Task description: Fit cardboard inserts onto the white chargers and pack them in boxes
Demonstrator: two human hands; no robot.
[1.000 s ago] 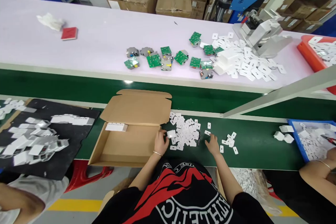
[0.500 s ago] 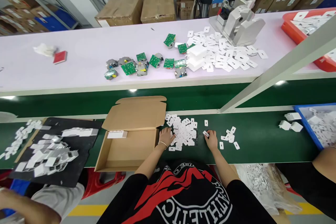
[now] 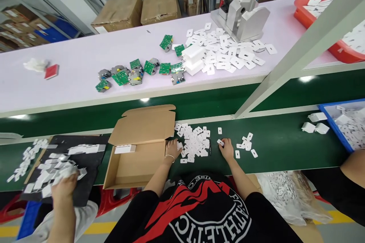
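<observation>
My left hand [image 3: 172, 149], with a bracelet at the wrist, rests on the green bench at the left edge of a pile of small white plastic plates [image 3: 194, 142]. Its fingers are curled on one white plate [image 3: 179, 145], partly covered by the hand. To the right of the pile, my right hand [image 3: 227, 149] pinches another small white plate [image 3: 220, 142] between thumb and fingers, low over the bench. A thin black stick-like item [image 3: 210, 147] lies between pile and right hand. Several loose white plates [image 3: 245, 143] lie right of that hand, and a single plate [image 3: 219, 130] above it.
Left of my left hand stands an open cardboard box [image 3: 139, 167] with a white piece [image 3: 124, 149] inside. A co-worker's hand [image 3: 65, 186] is over white parts on a black board [image 3: 97, 159]. A slanted post [image 3: 285, 72] crosses in front of the shelf. A blue-rimmed bin [image 3: 336, 129] stands right.
The view has shifted slightly. My left hand has moved a little left with the plate at its fingertips. My right hand still holds its plate. The co-worker's hand has reached onto the black board.
</observation>
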